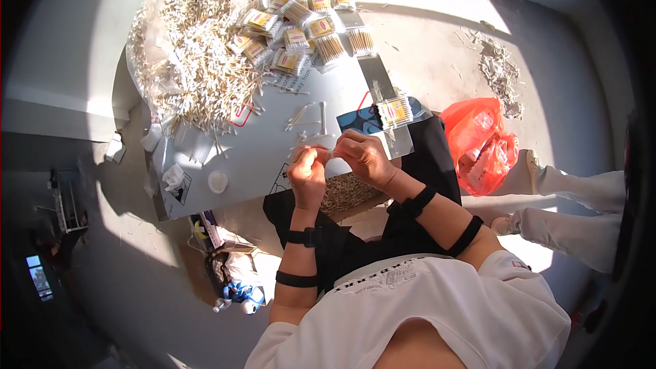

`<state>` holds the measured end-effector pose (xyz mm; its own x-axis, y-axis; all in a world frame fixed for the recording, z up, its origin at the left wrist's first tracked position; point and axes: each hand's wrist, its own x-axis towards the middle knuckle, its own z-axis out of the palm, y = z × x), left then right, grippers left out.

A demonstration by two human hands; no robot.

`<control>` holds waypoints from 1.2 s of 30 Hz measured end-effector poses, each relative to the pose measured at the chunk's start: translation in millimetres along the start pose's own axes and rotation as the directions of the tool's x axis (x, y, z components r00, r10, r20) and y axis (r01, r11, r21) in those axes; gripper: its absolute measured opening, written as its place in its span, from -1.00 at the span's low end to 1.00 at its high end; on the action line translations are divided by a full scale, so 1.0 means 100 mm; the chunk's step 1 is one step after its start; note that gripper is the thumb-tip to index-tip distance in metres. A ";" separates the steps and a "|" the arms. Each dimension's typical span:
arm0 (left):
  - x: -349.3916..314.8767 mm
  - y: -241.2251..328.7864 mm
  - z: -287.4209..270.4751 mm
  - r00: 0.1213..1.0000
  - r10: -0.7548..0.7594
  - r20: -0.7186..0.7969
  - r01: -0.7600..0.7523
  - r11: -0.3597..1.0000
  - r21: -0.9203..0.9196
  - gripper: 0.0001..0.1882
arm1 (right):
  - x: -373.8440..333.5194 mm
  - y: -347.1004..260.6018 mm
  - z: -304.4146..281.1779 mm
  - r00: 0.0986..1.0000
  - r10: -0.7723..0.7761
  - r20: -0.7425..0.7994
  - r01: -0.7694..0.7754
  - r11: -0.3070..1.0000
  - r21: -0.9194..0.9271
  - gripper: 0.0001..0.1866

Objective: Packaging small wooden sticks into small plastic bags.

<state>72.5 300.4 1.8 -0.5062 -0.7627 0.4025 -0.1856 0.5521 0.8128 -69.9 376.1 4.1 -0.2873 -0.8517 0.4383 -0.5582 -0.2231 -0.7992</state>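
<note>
Close together above the table's near edge, my left hand and my right hand are both closed, fingertips almost meeting. Something small and pale sits between them, too small to name. Just beyond them, a few loose cotton swabs lie on the grey-white table. To the right of these, a clear packet of cotton swabs with a yellow label rests on a blue patterned sheet. A large heap of loose cotton swabs covers the far left, partly inside clear plastic. Beside it are piled several filled swab packets.
A white round lid and crumpled tissue lie near the table's left corner. Below the edge stands a box of brownish sticks. On the right are a red plastic bag and another person's legs. Scraps litter the floor.
</note>
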 end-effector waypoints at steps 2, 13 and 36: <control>0.00 0.00 -0.02 0.999 -0.048 0.012 0.048 0.997 -0.052 -0.89 | -0.01 -0.04 0.02 1.000 0.015 0.009 -0.015 1.000 -0.003 -0.88; -0.03 0.17 -0.09 0.885 -0.436 0.161 0.461 0.868 -0.185 -0.79 | -0.06 -0.05 -0.23 0.965 0.263 0.000 -0.262 0.960 0.097 -0.58; 0.26 0.16 0.19 0.900 -0.315 0.302 0.396 0.295 -0.870 -0.63 | 0.10 -0.26 -0.35 0.931 0.337 -0.142 -0.209 0.809 0.549 -0.78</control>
<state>40.5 296.0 17.2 -0.6517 -0.7582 -0.0214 0.4773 -0.4318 0.7654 -85.9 390.1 43.6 -0.5655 -0.8008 0.1974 0.0361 -0.2631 -0.9641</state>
